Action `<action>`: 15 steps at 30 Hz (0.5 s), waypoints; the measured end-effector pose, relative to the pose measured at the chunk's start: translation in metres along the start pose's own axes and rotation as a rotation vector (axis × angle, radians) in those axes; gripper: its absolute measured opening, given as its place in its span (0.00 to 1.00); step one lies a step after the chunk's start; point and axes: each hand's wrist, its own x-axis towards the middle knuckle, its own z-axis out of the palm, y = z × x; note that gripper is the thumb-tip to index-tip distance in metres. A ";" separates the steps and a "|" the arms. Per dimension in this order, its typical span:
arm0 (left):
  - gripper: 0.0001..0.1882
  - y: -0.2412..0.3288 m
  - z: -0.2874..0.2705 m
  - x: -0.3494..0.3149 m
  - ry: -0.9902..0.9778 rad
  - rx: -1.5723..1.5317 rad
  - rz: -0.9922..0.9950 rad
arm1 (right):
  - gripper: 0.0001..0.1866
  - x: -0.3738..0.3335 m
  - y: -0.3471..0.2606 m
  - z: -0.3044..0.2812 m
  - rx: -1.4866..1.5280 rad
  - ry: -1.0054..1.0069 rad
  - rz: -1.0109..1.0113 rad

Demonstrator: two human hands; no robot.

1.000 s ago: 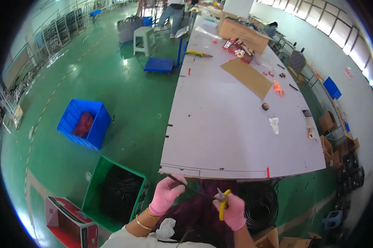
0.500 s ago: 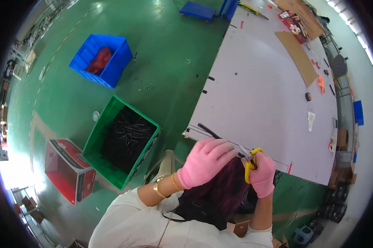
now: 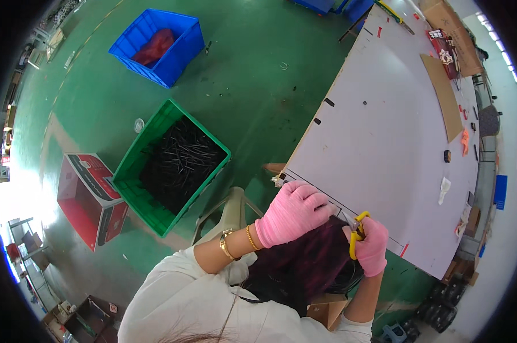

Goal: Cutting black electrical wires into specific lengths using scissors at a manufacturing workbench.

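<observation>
At the near edge of the white table (image 3: 373, 154), my left hand (image 3: 291, 214) in a pink knitted glove has its fingers curled together. What lies under or inside those fingers is hidden. My right hand (image 3: 370, 247), gloved in pink too, grips scissors with yellow handles (image 3: 353, 244). Their blades point up and left toward my left fingertips, a short gap away. Below both hands, a dark purple-and-black cloth (image 3: 307, 257) covers my lap.
On the floor to my left stands a green crate (image 3: 168, 108) full of thin black pieces (image 3: 184, 151). Beside it are a red-and-grey carton (image 3: 89, 197) and a blue crate (image 3: 181, 63) with a red bag. Cardboard (image 3: 444, 100) and black tape (image 3: 447, 155) lie on the table.
My left fingers have curled in, and the black tube that stuck out past them is no longer plainly visible. The view has shifted, so crates and table sit differently. The scissors stay in my right hand.
</observation>
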 end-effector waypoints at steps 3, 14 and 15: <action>0.16 -0.002 0.002 -0.001 0.007 -0.029 -0.008 | 0.22 0.002 -0.001 0.001 -0.018 -0.024 0.007; 0.14 -0.002 0.006 -0.004 0.020 -0.067 0.024 | 0.19 0.003 -0.004 0.002 -0.077 -0.028 -0.039; 0.14 -0.002 0.006 -0.004 0.020 -0.069 0.023 | 0.19 0.003 -0.003 0.002 -0.080 -0.024 -0.041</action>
